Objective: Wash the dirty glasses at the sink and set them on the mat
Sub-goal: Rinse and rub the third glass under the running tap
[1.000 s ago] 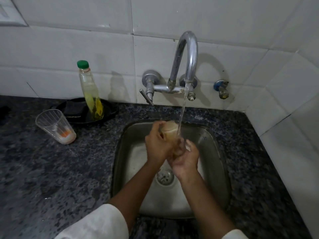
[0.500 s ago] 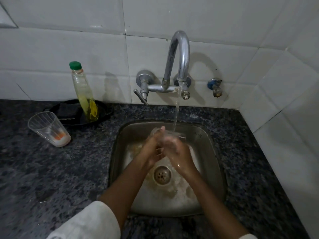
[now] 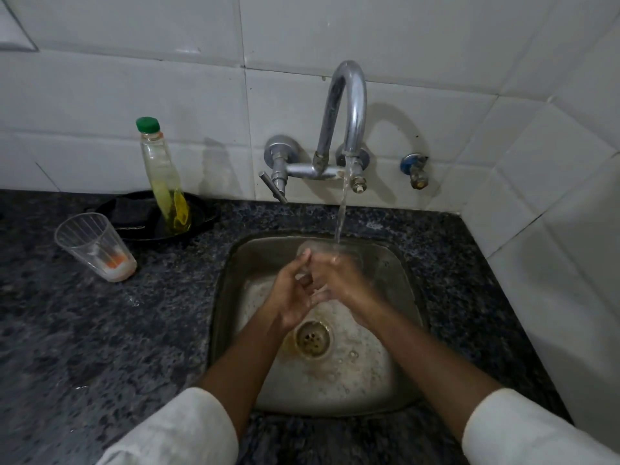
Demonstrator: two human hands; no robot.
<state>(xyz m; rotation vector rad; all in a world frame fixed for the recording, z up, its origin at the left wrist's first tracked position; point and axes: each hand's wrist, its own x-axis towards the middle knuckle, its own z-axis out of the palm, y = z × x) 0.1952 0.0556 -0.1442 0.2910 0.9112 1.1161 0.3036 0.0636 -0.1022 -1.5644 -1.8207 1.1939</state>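
Observation:
Over the steel sink (image 3: 411,286), my left hand (image 3: 290,293) and my right hand (image 3: 339,280) both grip a clear glass (image 3: 322,248), blurred and mostly hidden by my fingers. Its rim sits under the water stream (image 3: 341,219) running from the curved tap (image 3: 349,105). A second clear glass (image 3: 95,246) with orange and white residue at its bottom stands tilted on the dark granite counter (image 3: 100,330) left of the sink. No mat is in view.
A dish-soap bottle (image 3: 162,176) with a green cap stands in a black dish (image 3: 141,216) behind the dirty glass. White tiled walls close off the back and right. A small blue valve (image 3: 414,169) sticks out right of the tap. Foam lies around the drain (image 3: 312,338).
The glass, held bottom-up a second ago, has been turned and lowered, with its opening now under the stream. My hands have shifted closer together around it.

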